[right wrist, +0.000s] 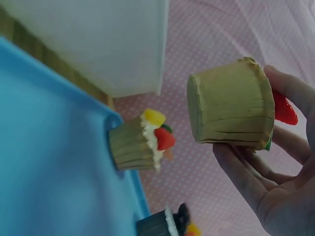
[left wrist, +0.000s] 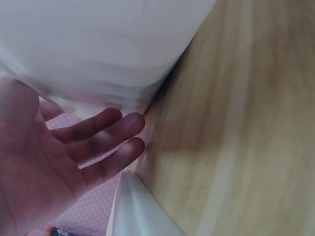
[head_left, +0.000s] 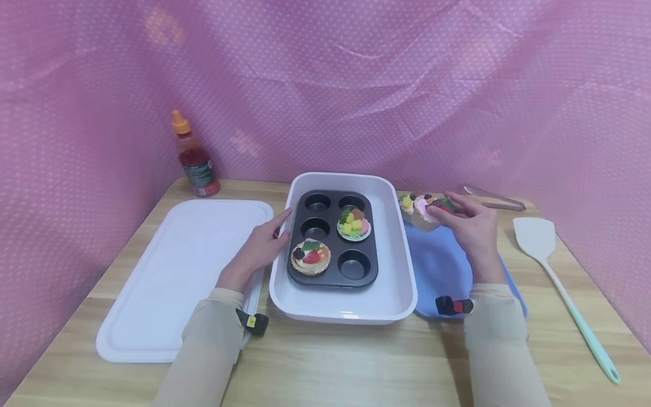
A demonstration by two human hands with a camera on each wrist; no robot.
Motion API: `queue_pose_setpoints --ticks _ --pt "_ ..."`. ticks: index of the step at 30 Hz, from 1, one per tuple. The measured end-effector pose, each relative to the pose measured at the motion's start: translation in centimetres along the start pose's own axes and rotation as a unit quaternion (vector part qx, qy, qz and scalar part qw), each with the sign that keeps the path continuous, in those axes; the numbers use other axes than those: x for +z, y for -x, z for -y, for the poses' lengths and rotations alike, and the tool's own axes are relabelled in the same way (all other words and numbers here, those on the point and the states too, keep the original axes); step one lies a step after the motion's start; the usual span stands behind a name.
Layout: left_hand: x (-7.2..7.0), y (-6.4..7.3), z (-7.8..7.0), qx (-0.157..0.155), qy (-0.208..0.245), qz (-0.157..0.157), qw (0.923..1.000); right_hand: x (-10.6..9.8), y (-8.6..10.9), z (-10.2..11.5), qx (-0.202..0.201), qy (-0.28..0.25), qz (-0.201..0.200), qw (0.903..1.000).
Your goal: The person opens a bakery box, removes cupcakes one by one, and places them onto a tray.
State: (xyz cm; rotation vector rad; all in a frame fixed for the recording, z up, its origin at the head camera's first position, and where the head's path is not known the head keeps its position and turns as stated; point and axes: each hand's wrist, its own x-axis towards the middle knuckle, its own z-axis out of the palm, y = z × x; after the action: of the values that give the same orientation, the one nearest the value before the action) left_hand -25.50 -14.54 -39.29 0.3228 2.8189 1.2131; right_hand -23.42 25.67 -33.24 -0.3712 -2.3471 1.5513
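Observation:
My right hand (head_left: 474, 229) grips a cupcake (right wrist: 229, 105) in a tan paper cup, raised above the blue tray (head_left: 437, 265). The head view shows its pink cream top. Two more cupcakes stand on the tray in the right wrist view: one in a tan cup (right wrist: 134, 147), one in a dark cup (right wrist: 153, 225). My left hand (head_left: 260, 247) is at the left rim of the white basin (head_left: 394, 282), fingers extended along its outer side. Inside the basin lies a black muffin pan (head_left: 333, 277), bearing a cream-topped cupcake (head_left: 311, 259) at front left and a fruit-topped cupcake (head_left: 354, 225) at middle right.
A white lid-like board (head_left: 188, 271) lies left of the basin. Behind it stands a red sauce bottle (head_left: 198, 164) with an orange cap. Tongs (head_left: 490, 198) lie at the back right, and a spatula (head_left: 559, 282) lies along the right side. A pink curtain (head_left: 325, 85) surrounds the table.

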Motion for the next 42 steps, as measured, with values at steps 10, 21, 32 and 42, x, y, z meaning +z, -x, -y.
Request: queue_pose_setpoints --ticks 10,21,32,42 --pt "-0.1 -0.2 0.1 0.000 -0.017 0.004 0.9999 0.6 -0.9 -2.9 0.020 0.051 0.072 0.9959" --pt "0.0 -0.3 0.0 -0.011 -0.012 0.007 0.9998 0.8 -1.5 -4.4 -0.011 0.067 0.096 0.9930" --pt "-0.2 -0.4 0.1 -0.017 -0.011 0.006 0.9998 0.6 -1.6 -5.5 -0.020 0.076 0.126 0.9889" --pt "-0.1 -0.3 0.2 -0.016 -0.015 0.006 0.9997 0.6 -1.7 -5.8 -0.020 0.088 0.146 0.9852"
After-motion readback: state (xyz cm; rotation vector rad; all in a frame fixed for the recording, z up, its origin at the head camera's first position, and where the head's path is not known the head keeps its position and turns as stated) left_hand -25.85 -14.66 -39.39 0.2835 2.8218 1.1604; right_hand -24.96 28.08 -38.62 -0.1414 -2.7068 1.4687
